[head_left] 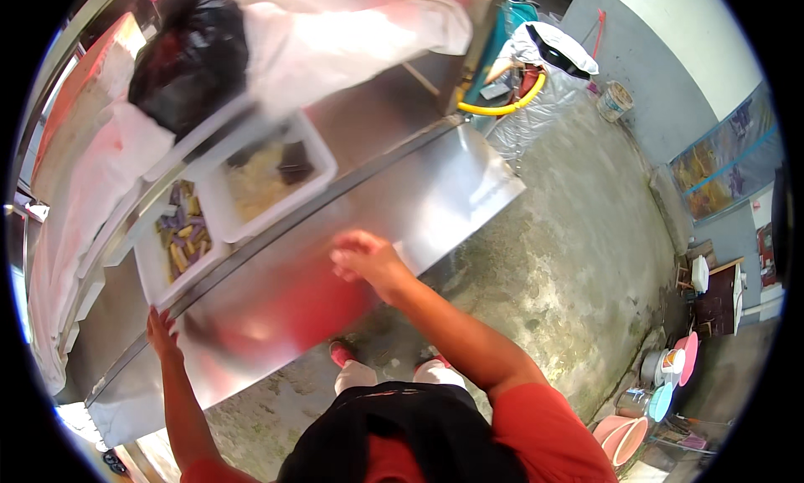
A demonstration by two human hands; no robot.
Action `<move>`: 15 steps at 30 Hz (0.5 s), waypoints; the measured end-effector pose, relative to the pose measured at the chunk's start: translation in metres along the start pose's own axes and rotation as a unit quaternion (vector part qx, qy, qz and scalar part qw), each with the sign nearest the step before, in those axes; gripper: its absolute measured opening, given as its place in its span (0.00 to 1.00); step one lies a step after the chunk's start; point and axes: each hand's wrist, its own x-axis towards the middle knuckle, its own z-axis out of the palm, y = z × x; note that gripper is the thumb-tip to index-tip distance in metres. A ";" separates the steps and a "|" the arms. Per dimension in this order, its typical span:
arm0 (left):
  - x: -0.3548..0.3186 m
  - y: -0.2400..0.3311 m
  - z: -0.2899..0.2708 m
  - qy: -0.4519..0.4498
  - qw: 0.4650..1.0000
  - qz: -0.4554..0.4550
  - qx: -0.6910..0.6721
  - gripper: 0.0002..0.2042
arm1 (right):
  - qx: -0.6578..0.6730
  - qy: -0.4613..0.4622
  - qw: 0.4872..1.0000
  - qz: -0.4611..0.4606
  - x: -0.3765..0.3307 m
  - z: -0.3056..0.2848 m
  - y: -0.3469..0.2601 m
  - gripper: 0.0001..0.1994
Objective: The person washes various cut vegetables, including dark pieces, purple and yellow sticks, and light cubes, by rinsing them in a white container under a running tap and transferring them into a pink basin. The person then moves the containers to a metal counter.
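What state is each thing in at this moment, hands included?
left hand: open, fingers spread, resting on the steel counter edge.
right hand: blurred, over the counter, holding nothing visible.
near white tub: uncovered, holding purple and yellow pieces.
far white tub: uncovered, part filled with pale food.
black bag: full, bunched, lying above the tubs.
grey sack: open at the top, standing on the floor.

Glossy steel counter (435,198) — rough concrete floor (578,257)
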 end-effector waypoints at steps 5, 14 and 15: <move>-0.089 -0.078 -0.022 0.158 0.934 0.159 0.278 0.19 | 0.021 0.191 0.980 0.057 -0.180 -0.214 -0.023 0.08; -0.390 -0.183 0.237 -0.493 0.716 -0.090 0.486 0.15 | 0.253 0.377 0.886 -0.096 -0.373 -0.490 -0.082 0.04; -0.418 -0.173 0.282 -0.523 0.688 -0.080 0.497 0.14 | 0.247 0.382 0.881 -0.131 -0.394 -0.530 -0.089 0.03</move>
